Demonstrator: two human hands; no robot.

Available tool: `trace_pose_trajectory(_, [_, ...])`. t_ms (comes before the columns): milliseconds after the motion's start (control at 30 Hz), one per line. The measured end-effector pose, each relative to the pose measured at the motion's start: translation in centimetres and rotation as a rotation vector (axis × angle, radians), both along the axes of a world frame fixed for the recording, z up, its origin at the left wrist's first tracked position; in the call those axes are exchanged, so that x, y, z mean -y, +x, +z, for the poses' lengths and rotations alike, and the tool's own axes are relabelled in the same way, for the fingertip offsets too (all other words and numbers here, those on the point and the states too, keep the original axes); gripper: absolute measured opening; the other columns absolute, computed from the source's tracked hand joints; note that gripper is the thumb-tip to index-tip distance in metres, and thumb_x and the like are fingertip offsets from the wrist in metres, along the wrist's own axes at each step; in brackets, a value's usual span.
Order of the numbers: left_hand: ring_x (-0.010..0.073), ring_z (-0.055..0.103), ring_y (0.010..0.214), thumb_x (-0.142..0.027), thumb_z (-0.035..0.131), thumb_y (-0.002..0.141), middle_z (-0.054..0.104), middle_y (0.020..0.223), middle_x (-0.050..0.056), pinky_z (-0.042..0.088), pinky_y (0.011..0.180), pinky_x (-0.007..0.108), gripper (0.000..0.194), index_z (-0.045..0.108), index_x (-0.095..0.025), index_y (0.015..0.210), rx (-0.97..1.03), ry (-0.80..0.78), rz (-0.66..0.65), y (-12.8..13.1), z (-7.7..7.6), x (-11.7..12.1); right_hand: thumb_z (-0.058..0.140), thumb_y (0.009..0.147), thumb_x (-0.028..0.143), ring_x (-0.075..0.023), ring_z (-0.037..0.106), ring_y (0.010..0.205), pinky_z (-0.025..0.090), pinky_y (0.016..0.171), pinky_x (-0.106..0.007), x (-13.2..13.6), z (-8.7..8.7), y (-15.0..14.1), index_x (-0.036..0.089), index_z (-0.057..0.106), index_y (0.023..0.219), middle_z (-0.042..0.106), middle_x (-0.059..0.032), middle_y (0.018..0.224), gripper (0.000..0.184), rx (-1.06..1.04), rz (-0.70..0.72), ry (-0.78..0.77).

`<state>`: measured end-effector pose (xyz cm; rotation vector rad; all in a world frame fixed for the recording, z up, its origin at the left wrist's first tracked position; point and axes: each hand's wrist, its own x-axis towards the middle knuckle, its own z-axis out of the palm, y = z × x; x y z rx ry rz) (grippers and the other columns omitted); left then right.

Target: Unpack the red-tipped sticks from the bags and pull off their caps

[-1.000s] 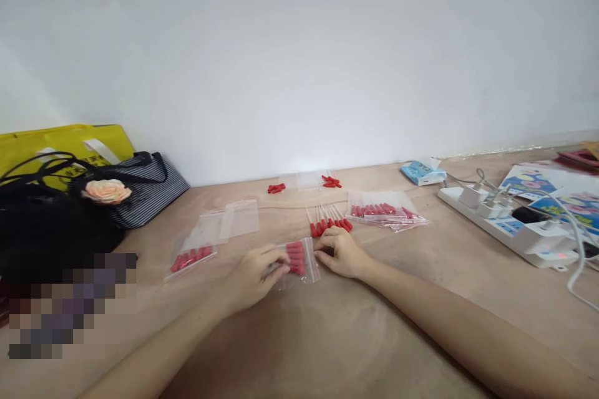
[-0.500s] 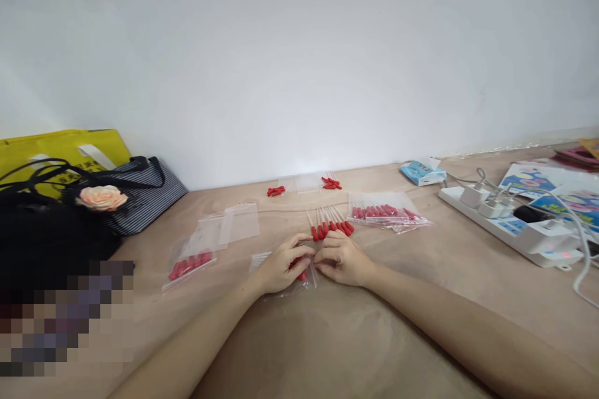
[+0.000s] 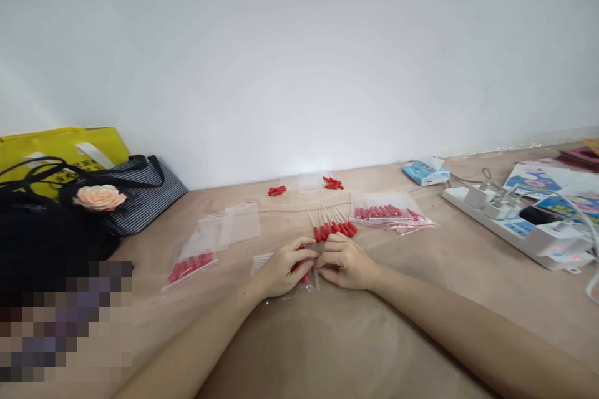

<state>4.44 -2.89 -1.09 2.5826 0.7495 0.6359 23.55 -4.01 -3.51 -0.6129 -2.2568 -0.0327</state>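
Under my left hand (image 3: 291,269) lies a clear plastic zip bag (image 3: 282,299) containing thin pale sticks with thick red ends. Its fingers curl over the red ends and hide most of them. My right hand (image 3: 345,263) has its fingers bent and pinched together at the bag's right edge, close to the left fingertips. Just beyond the right hand, a row of loose red-ended sticks (image 3: 335,228) lies with the pale shafts pointing away from me. What exactly the right fingers grip is too small to make out.
Filled zip bags lie to the right (image 3: 390,212) and to the left (image 3: 189,265), beside flat bags (image 3: 241,224). Small red pieces (image 3: 333,183) sit near the wall. A power strip (image 3: 515,227), a blue tissue pack (image 3: 425,172) and a striped bag (image 3: 152,190) stand farther out.
The view has shifted slightly. My hands stay together at the zip bag, with small finger movements; a bit more red shows under the left fingers.
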Motion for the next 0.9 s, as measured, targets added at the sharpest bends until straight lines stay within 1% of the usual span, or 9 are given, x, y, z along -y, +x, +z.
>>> trace_pose_trajectory(67, [0.0146,0.055,0.093,-0.018,0.041,0.085,0.05,0.114,0.007,0.044,0.084,0.027,0.021,0.061,-0.018,0.089,0.006,0.021,-0.006,0.0,0.0,0.0,0.053,0.073,0.014,-0.0133,0.044,0.067,0.034,0.064,-0.026,0.0,0.1,0.0,0.019,0.058,0.072,0.056,-0.0006,0.066,0.007,0.027,0.005,-0.024])
trace_pose_trajectory(167, [0.0153,0.053,0.098,-0.015,0.042,0.083,0.051,0.112,0.008,0.043,0.085,0.027,0.02,0.061,-0.017,0.087,0.019,0.04,-0.022,0.0,0.0,-0.1,0.054,0.073,0.015,-0.0136,0.045,0.071,0.034,0.066,-0.027,0.0,0.2,0.0,0.019,0.058,0.075,0.057,-0.0003,0.071,0.007,0.082,0.006,-0.051])
trace_pose_trajectory(267, [0.0148,0.053,0.096,-0.012,0.042,0.082,0.052,0.11,0.008,0.043,0.084,0.026,0.02,0.061,-0.016,0.085,0.024,0.044,-0.022,0.0,0.0,-0.1,0.053,0.073,0.016,-0.0138,0.045,0.073,0.032,0.067,-0.028,0.1,0.3,-0.1,0.02,0.058,0.077,0.057,0.0,0.073,0.007,0.119,-0.007,-0.041])
trace_pose_trajectory(433, [0.014,0.055,0.09,-0.014,0.042,0.083,0.053,0.107,0.008,0.046,0.08,0.027,0.02,0.061,-0.016,0.082,0.019,0.044,-0.008,0.1,0.1,0.0,0.051,0.072,0.015,-0.0141,0.043,0.072,0.03,0.065,-0.028,0.1,0.3,-0.1,0.019,0.054,0.072,0.055,-0.0005,0.072,0.005,0.174,-0.049,-0.002])
trace_pose_trajectory(533, [0.0138,0.056,0.089,-0.015,0.043,0.083,0.053,0.108,0.008,0.047,0.079,0.026,0.019,0.061,-0.016,0.08,0.017,0.085,0.001,0.0,0.2,0.0,0.05,0.072,0.015,-0.0142,0.042,0.072,0.029,0.065,-0.028,0.1,0.2,-0.1,0.018,0.053,0.072,0.054,-0.0008,0.071,0.004,0.186,-0.064,0.007])
trace_pose_trajectory(633, [0.0156,0.055,0.094,-0.016,0.046,0.082,0.054,0.109,0.009,0.046,0.082,0.028,0.016,0.062,-0.016,0.079,-0.004,0.192,-0.023,-0.2,0.3,-0.4,0.049,0.075,0.017,-0.0145,0.042,0.072,0.029,0.066,-0.029,0.1,0.2,-0.1,0.019,0.053,0.073,0.053,-0.0008,0.07,0.005,0.196,-0.067,0.022])
trace_pose_trajectory(733, [0.0177,0.054,0.096,-0.017,0.046,0.082,0.058,0.105,0.009,0.045,0.084,0.03,0.017,0.062,-0.016,0.074,-0.063,0.356,-0.096,-0.2,0.4,-0.9,0.048,0.077,0.018,-0.0145,0.042,0.073,0.029,0.066,-0.029,0.1,0.2,0.0,0.019,0.053,0.072,0.054,-0.001,0.071,0.006,0.191,-0.064,0.018])
trace_pose_trajectory(833, [0.0185,0.054,0.094,-0.017,0.044,0.083,0.061,0.098,0.007,0.044,0.084,0.033,0.02,0.061,-0.016,0.072,-0.133,0.512,-0.153,0.0,0.4,-1.3,0.047,0.078,0.018,-0.0144,0.042,0.073,0.029,0.066,-0.029,0.0,0.2,0.0,0.019,0.053,0.073,0.055,-0.0013,0.073,0.008,0.179,-0.058,-0.006])
trace_pose_trajectory(900, [0.0182,0.054,0.093,-0.016,0.043,0.083,0.062,0.096,0.007,0.045,0.084,0.032,0.02,0.06,-0.016,0.072,-0.156,0.554,-0.155,0.1,0.3,-1.5,0.046,0.078,0.017,-0.0143,0.043,0.073,0.029,0.067,-0.029,0.0,0.2,0.1,0.019,0.053,0.074,0.055,-0.0013,0.073,0.009,0.17,-0.054,-0.017])
